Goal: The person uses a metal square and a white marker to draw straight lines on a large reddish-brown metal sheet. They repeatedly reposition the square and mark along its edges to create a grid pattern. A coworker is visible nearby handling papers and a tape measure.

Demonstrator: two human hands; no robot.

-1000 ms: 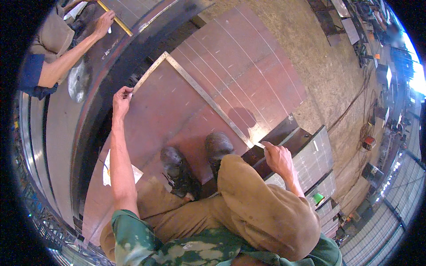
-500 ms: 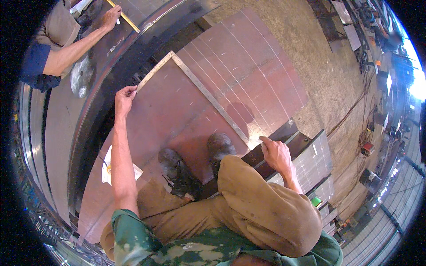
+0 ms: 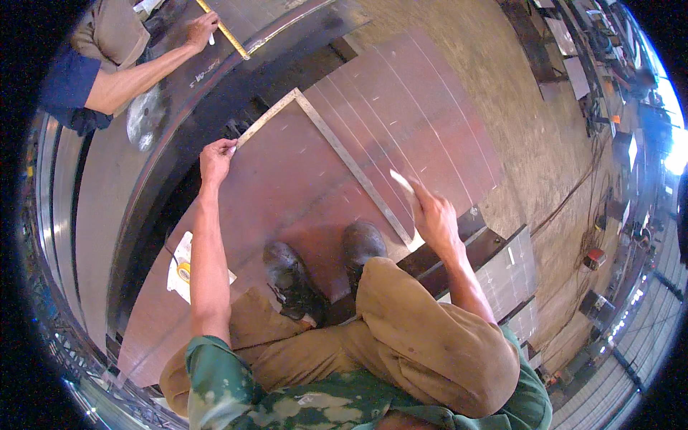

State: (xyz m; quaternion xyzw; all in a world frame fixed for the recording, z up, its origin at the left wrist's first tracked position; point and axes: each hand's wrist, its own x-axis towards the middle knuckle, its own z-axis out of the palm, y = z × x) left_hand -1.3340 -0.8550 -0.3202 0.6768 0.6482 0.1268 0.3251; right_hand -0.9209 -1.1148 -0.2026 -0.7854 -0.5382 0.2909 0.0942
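A steel carpenter's square [image 3: 354, 169] lies on a reddish steel plate [image 3: 258, 204], its corner pointing away from me. My left hand [image 3: 216, 163] is closed in a pinch on the end of the square's short arm. In my right hand [image 3: 437, 218] is a white stick of chalk [image 3: 402, 181], its tip angled up and left, right of the square's long arm. Whether the chalk touches the plate I cannot tell. Several pale lines run along the plate's far right part. My dark boots [image 3: 364, 241] rest on the plate near the square's long arm.
At upper left, a co-worker's hand [image 3: 202, 33] is beside a yellow ruler [image 3: 228, 34] on a dark curved steel piece [image 3: 215, 89]. White paper [image 3: 176, 278] with a yellow round item lies by my left forearm. Marked steel pieces [image 3: 510, 269] stand right, cables beyond.
My right hand has moved away from the square's near end, up and over the plate, and the chalk now shows clearly. My left hand keeps its pinch on the square. The view has shifted slightly.
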